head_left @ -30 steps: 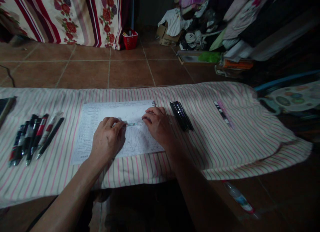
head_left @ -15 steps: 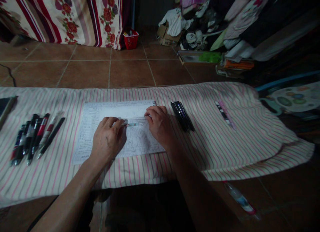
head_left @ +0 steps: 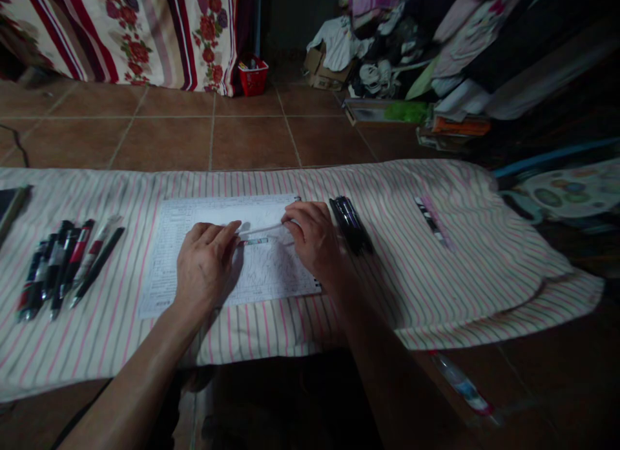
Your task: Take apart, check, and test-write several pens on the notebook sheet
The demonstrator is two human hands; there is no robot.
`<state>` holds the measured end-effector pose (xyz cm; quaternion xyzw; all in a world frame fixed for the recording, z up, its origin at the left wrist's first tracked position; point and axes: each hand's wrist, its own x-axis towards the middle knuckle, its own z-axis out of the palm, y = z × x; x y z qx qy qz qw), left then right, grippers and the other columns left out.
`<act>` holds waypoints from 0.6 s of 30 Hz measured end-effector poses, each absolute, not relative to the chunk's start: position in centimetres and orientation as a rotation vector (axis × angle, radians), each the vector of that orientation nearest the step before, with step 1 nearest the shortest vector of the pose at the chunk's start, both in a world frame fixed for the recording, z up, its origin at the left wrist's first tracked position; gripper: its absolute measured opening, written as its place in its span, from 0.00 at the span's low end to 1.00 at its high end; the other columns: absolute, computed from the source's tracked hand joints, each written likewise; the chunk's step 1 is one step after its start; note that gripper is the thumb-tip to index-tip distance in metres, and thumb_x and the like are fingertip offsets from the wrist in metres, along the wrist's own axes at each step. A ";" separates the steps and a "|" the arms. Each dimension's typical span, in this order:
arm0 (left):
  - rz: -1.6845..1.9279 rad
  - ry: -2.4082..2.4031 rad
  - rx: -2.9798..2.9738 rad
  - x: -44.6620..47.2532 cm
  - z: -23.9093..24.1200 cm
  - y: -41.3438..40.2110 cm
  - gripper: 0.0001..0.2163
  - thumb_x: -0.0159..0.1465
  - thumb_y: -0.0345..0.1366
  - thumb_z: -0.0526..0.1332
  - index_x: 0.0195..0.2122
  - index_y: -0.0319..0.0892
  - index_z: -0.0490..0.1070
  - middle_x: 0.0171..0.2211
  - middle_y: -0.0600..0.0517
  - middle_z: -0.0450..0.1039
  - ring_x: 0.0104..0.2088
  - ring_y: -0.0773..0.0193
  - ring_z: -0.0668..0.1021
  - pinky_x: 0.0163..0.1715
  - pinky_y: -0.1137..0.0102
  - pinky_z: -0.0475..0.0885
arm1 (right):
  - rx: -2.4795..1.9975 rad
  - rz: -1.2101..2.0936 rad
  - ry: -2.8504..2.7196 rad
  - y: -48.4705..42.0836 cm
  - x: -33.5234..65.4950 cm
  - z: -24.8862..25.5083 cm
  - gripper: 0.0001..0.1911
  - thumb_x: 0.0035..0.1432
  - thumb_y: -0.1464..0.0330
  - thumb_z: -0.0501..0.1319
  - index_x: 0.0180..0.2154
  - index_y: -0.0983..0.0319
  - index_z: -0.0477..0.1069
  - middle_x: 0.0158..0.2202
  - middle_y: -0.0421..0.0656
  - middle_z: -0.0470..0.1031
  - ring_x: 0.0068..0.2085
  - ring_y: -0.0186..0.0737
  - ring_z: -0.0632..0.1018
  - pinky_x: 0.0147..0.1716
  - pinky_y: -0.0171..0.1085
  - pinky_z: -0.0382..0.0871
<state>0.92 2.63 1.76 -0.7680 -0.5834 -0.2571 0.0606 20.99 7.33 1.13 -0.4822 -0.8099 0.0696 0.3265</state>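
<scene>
A thin whitish stick (head_left: 261, 228), too blurred to name more exactly, spans the gap between my two hands. My right hand (head_left: 312, 238) pinches its right end between thumb and fingers. At its left end the closed fingers of my left hand (head_left: 204, 259) grip it, the tips partly hidden. Just below the stick, a short patterned tube (head_left: 256, 241) lies on a written, printed paper sheet (head_left: 271, 276) with small black binding rings at its right edge. Both hands are over this sheet.
Several pens (head_left: 72, 263) lie in a group at the left. Black pens (head_left: 351, 224) sit right of the sheet, and a black-and-white pen (head_left: 429, 217) lies beside a pink one (head_left: 440, 224). A striped cloth (head_left: 484, 263) covers the table. A plastic bottle (head_left: 462, 385) is on the floor.
The whitish stick now slants, its right end higher than before. My right hand has shifted slightly up and right, and my left hand slightly left.
</scene>
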 end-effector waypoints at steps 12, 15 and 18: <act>-0.961 -1.753 -2.325 1.3 1.8 2.8 0.11 0.65 0.36 0.54 0.37 0.39 0.75 0.28 0.48 0.76 0.32 0.58 0.73 0.33 0.64 0.70 | -1.242 0.587 -1.844 7.1 20.8 2.0 0.05 0.59 0.69 0.56 0.33 0.59 0.71 0.32 0.41 0.76 0.35 0.38 0.75 0.39 0.38 0.67; -1.034 -1.777 -2.321 1.4 1.6 2.9 0.10 0.65 0.36 0.54 0.37 0.41 0.75 0.29 0.49 0.77 0.32 0.59 0.74 0.33 0.64 0.70 | -1.219 0.882 -1.625 7.0 20.6 2.2 0.05 0.56 0.67 0.58 0.33 0.60 0.71 0.33 0.40 0.76 0.34 0.35 0.75 0.36 0.36 0.68; -1.085 -1.788 -2.332 1.7 1.5 2.8 0.10 0.65 0.36 0.54 0.37 0.41 0.75 0.29 0.50 0.77 0.32 0.59 0.74 0.33 0.64 0.71 | -1.188 1.087 -1.420 7.1 20.4 2.3 0.07 0.52 0.64 0.62 0.34 0.60 0.71 0.33 0.40 0.76 0.34 0.35 0.75 0.35 0.36 0.68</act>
